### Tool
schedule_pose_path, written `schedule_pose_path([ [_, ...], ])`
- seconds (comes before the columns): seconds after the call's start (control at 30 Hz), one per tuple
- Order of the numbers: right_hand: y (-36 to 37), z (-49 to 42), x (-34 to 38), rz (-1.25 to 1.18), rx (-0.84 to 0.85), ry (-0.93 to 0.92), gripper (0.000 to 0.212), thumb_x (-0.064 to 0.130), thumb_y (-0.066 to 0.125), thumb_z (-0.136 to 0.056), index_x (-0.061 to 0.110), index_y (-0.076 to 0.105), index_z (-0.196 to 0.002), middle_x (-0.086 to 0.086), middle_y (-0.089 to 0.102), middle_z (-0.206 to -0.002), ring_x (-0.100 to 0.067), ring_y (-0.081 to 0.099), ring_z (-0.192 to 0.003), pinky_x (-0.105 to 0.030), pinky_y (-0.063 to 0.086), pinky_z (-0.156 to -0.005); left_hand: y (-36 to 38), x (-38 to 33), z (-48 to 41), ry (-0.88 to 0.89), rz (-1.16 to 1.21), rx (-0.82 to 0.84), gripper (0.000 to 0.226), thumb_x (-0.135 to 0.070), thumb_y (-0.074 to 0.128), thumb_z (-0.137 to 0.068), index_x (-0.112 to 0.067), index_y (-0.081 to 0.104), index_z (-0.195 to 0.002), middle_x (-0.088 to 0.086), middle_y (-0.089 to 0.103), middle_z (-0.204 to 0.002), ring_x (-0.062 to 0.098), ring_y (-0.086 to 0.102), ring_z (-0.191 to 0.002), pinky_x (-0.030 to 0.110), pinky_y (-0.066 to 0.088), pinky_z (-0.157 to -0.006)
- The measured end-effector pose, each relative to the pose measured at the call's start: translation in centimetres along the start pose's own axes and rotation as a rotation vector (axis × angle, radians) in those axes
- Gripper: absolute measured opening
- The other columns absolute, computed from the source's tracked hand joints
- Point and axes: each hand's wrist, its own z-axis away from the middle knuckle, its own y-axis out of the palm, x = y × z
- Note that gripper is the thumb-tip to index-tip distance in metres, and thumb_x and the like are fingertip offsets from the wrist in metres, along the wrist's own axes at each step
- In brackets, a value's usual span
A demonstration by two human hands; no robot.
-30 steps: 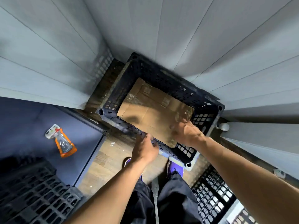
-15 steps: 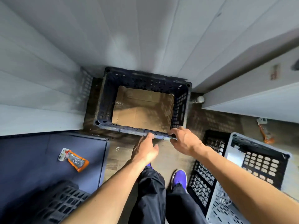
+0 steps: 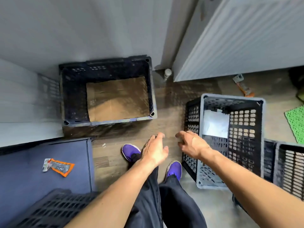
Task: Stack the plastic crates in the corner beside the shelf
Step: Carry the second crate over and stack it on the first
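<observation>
the floor [image 3: 166, 102] is dark wood planks, with grey walls meeting in a corner. the black crate [image 3: 105, 120] stands in that corner, and a cardboard sheet [image 3: 116, 99] lies flat inside it. to the right of this crate stands a grey-rimmed crate [image 3: 261, 129] with a white paper [image 3: 215, 123] in it. the left hand [image 3: 155, 150] and right hand [image 3: 191, 143] hover near the black crate, each grip apart and empty.

Dim indoor light, motion blur, wide-angle edge distortion
</observation>
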Motion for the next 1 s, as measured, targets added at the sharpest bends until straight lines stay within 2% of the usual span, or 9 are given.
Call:
schedule_pose_path([
  [0.27,1.5,6.0,-11.0,-0.217,-0.064,0.110,0.045,0.030,0.048,-0.096,0.025,0.046,-0.140,-0.013,0.050,-0.139,-0.031,0.046,-0.129,-0.040,0.038,-0.108,5.9,-7.4,2.7,0.111,-0.248,0.088,0.048,-0.027,0.054,-0.093,-0.024,0.039,-0.138,0.007,0.050,-0.129,0.029,0.049,-0.122,0.039,0.040,-0.101],
  [0.53,3.4,8.7,-16.7,-0.452,-0.146,0.210,0.044,0.028,0.047,-0.094,0.027,0.047,-0.139,-0.011,0.052,-0.137,-0.030,0.048,-0.127,-0.043,0.040,-0.106,8.9,-13.8,0.3,0.285,-0.520,0.138,0.053,-0.021,0.054,-0.089,-0.019,0.039,-0.140,0.011,0.049,-0.134,0.030,0.046,-0.124,0.041,0.042,-0.099],
  [0.73,5.6,7.6,-17.8,-0.580,-0.147,0.301,0.044,0.027,0.048,-0.095,0.026,0.047,-0.139,-0.011,0.054,-0.134,-0.030,0.050,-0.124,-0.041,0.041,-0.104,10.5,-15.2,-3.4,0.371,-0.603,0.174,0.054,-0.020,0.055,-0.088,-0.017,0.042,-0.140,0.011,0.049,-0.137,0.029,0.046,-0.126,0.039,0.040,-0.102],
  [1.0,8.6,1.6,-15.9,-0.698,-0.120,0.367,0.047,0.027,0.050,-0.096,0.025,0.042,-0.142,-0.012,0.049,-0.139,-0.030,0.047,-0.127,-0.040,0.041,-0.104,10.0,-12.6,-9.6,0.580,-0.825,0.239,0.051,-0.019,0.059,-0.087,-0.015,0.044,-0.136,0.005,0.044,-0.139,0.024,0.036,-0.133,0.039,0.041,-0.104],
])
